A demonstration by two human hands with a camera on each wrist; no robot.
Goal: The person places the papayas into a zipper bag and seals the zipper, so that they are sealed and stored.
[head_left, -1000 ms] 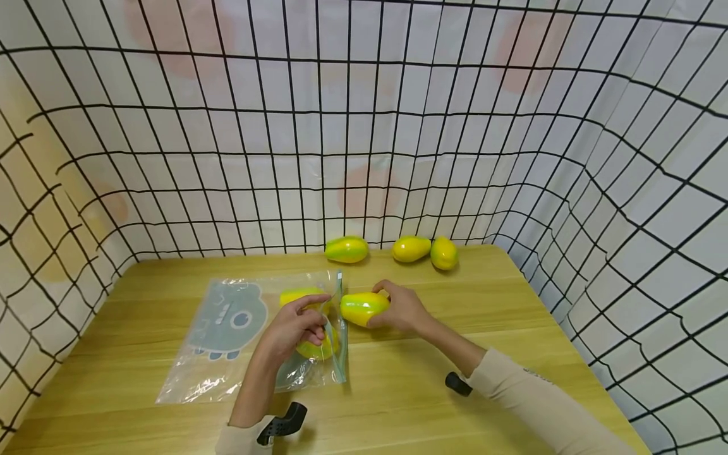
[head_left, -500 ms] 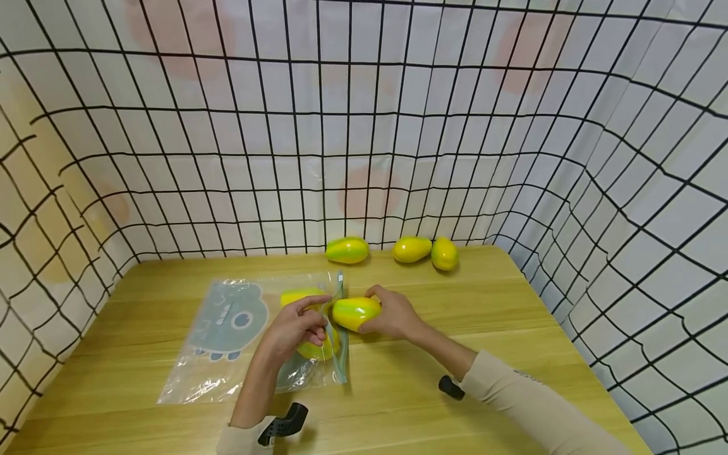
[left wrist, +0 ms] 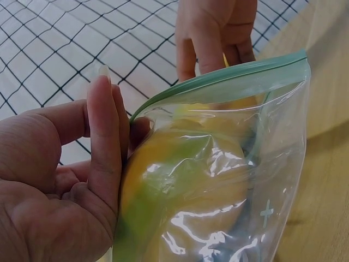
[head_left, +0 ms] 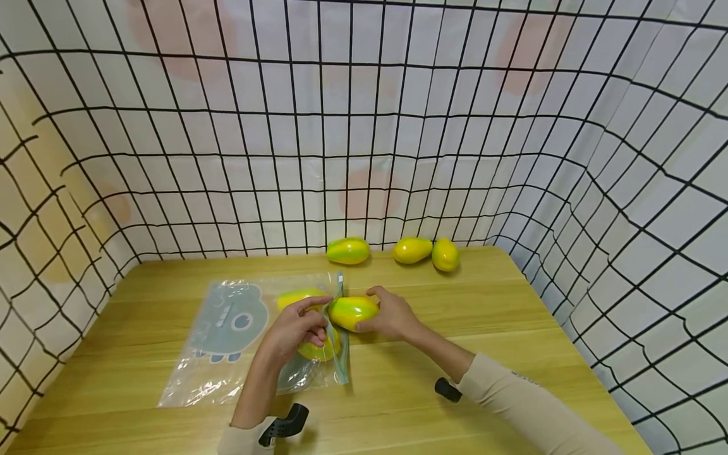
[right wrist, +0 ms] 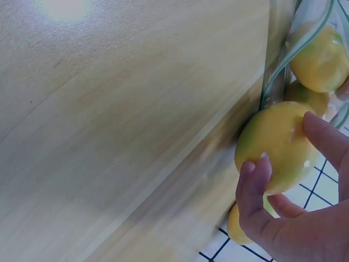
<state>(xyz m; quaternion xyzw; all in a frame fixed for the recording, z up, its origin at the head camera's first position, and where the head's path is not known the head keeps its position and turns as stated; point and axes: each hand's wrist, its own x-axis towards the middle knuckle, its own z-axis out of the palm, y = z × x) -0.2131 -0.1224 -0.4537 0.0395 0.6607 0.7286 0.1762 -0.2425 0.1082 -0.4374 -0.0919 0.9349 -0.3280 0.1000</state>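
My right hand (head_left: 395, 315) grips a glossy yellow-green mango (head_left: 352, 313) by its right end, thumb and fingers spread round it; the right wrist view shows the mango (right wrist: 272, 142) between them. Its left end is right at the mouth of a clear zip bag (head_left: 182, 379) with a blue-grey cartoon print. My left hand (head_left: 291, 332) holds the bag's upper mouth edge, raising the green zip strip (left wrist: 229, 79). Inside the bag lie two more mangoes, an upper mango (head_left: 296, 296) and a lower mango (head_left: 320, 349), both partly hidden by the left hand.
Along the back of the wooden table (head_left: 455, 404) lie a single mango (head_left: 348, 251) and, to its right, a mango (head_left: 412, 251) beside another mango (head_left: 445, 255). Black grid netting (head_left: 364, 151) before pale sheeting encloses the back and sides.
My right hand has moved the mango left, up to the bag's mouth. The left hand has stayed at the bag's edge, and the upper mango inside has shifted slightly left.
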